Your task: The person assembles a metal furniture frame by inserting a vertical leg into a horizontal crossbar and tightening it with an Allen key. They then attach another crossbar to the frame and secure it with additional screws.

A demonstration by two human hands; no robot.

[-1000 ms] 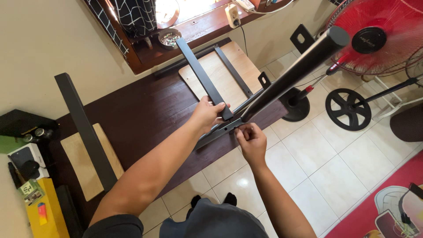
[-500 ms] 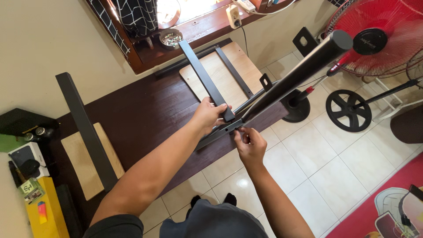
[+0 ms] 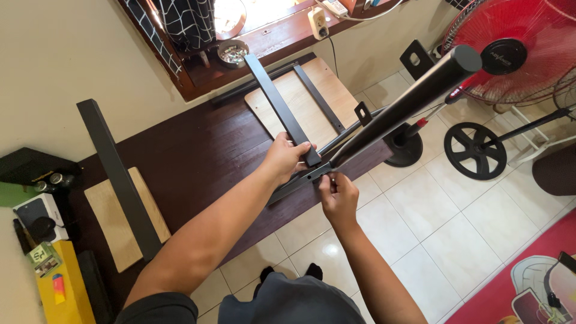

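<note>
Head view: hands [image 3: 312, 174] unmoved on frame [image 3: 300, 180]

Dark wooden desk [image 3: 198, 150] against a cream wall, on a pale tiled floor [image 3: 456, 234].

The desk's brown plank top carries 2 light wooden boards: 1 board [image 3: 114, 222] near its left end, with a long black metal bar [image 3: 117, 174] lying across it, and a second board [image 3: 306, 102] at the far right end, crossed by 2 black bars [image 3: 279, 102]. A grey metal rail [image 3: 300, 183] lies along the desk's near right edge, where both hands meet it. On the floor to the right stand a red fan [image 3: 522, 42] on its black round base [image 3: 405, 150], a black spoked wheel [image 3: 474, 150] just beside the base, and a red mat [image 3: 534, 282] in the near corner.
</note>
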